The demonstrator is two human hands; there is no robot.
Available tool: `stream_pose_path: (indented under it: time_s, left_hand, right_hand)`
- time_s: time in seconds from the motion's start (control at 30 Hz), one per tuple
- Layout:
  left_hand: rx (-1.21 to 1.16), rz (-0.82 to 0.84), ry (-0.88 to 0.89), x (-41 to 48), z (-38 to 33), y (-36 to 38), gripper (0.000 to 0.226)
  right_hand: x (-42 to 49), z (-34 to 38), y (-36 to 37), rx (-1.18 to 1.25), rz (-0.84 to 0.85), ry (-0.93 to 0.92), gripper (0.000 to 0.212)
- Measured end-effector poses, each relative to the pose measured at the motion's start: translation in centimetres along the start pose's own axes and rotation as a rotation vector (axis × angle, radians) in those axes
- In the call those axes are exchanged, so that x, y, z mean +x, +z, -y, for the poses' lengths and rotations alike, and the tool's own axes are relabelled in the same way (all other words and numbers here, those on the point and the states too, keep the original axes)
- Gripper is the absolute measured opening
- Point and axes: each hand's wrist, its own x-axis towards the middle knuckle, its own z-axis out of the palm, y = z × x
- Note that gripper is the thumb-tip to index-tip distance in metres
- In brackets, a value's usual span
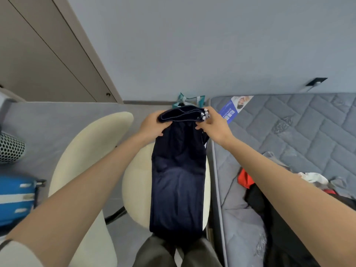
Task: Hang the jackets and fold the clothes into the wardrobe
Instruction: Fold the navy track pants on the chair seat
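navy trousers (178,180) hang over a cream chair (92,151). both hands, left (152,125) and right (212,125), grip the waistband.

navy garment (177,180), cream chair (84,151), grey quilted mattress (308,132)

Both hands hold a dark navy garment (178,170) up by its top edge. The left hand (152,125) grips the left corner, fingers curled over the fabric; the right hand (212,124) pinches the right corner, where white stripes show. The garment hangs down over a cream chair (90,151). On the right lies a grey quilted mattress (308,132) with a pile of clothes (269,199) near the right arm. A blue suitcase (15,197) stands at the left edge, and wardrobe doors (48,54) rise at far left.
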Motion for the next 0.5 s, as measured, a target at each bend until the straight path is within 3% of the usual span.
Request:
stream_pose_path:
  time_s: [0.13,0.27,0.33,0.4,0.5]
  left_hand:
    - [-0.274,0.168,-0.175,3.1,4.3,1.5,0.048]
    - [-0.584,0.227,-0.338,6.6,7.6,3.2,0.031]
    - [-0.539,0.176,-0.312,8.6,9.6,4.6,0.023]
    - [-0.376,0.081,-0.229,10.4,12.4,6.0,0.036]
    - [-0.173,-0.006,-0.167,12.5,15.9,7.6,0.048]
  right_hand:
    - [2.1,-3.6,2.2,0.226,0.062,0.242,0.041]
    - [4.5,-6.9,4.2,0.362,0.075,0.382,0.021]
    - [6.0,-9.4,5.6,0.343,0.064,0.339,0.012]
    - [7.4,-11.9,7.1,0.29,0.051,0.291,0.005]
    - [9.6,-15.8,9.0,0.191,0.018,0.3,0.027]
